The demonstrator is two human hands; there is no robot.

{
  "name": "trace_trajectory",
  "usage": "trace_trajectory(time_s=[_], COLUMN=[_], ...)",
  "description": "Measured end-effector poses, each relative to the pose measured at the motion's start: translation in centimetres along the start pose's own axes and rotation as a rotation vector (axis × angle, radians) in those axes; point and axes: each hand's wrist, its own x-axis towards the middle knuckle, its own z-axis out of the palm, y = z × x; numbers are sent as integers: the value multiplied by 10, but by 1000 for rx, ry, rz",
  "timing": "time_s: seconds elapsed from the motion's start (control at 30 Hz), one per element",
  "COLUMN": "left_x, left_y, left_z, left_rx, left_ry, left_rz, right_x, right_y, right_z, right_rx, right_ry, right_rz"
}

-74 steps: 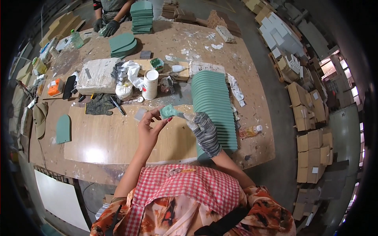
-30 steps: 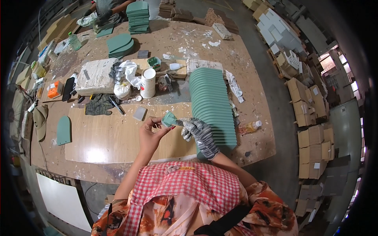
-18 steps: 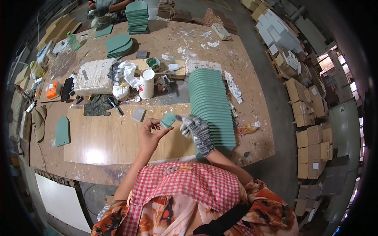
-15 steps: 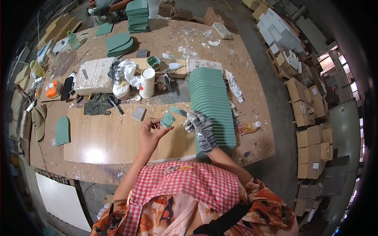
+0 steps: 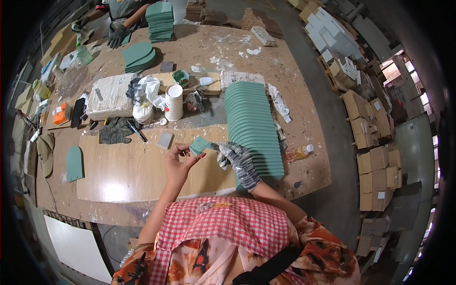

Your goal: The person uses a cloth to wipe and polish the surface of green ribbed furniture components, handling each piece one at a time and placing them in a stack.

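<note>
My bare left hand (image 5: 178,161) pinches a small flat square smeared with green paste (image 5: 199,144) between thumb and fingers. A grey striped glove covers my right hand (image 5: 240,164), which is closed on a small putty knife (image 5: 214,147); its handle is hidden by the fingers. The tip of the knife meets the right edge of the green square, above the wood-grain board (image 5: 128,166). Just right of the gloved hand lies a long row of overlapping green round-ended panels (image 5: 254,126). A small grey block (image 5: 165,139) rests on the board beyond my left hand.
A single green panel (image 5: 74,164) lies at left. Farther back are a white tub (image 5: 174,102), a wrapped block (image 5: 110,97), a glove (image 5: 116,130), a marker (image 5: 137,131) and green panel stacks (image 5: 160,23). A bottle (image 5: 299,153) lies right. Across the table, a co-worker's gloved hand (image 5: 116,37) touches a panel.
My right hand has moved slightly left and down, bringing the knife from above the green square to its edge. The co-worker's gloved hand has come down to the far panel.
</note>
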Motion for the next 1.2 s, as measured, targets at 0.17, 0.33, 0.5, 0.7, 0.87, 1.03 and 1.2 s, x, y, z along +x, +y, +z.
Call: trace_trajectory(time_s=[0.17, 0.33, 0.5, 0.7, 0.87, 1.03, 1.2], left_x=[0, 0, -1, -2, -2, -3, -4], left_y=[4, -1, -4, -14, -9, -9, -2], left_z=[-1, 1, 0, -2, 0, -2, 3], left_rx=[-30, -71, -114, -258, -237, -249, -220], left_ry=[-5, -28, -17, -31, -70, -86, -115], left_rz=[-13, -1, 13, -41, -70, -98, -99], right_x=[-1, -8, -10, -5, -14, 0, -17], right_y=[-6, 2, -4, 4, -5, 1, -9], right_z=[-5, 0, -3, -14, -11, -20, -5], right_rx=[93, 39, 51, 83, 82, 204, -19], right_ry=[50, -9, 7, 65, -3, 77, -52], right_rz=[-67, -29, -99, -43, -21, -120, -130])
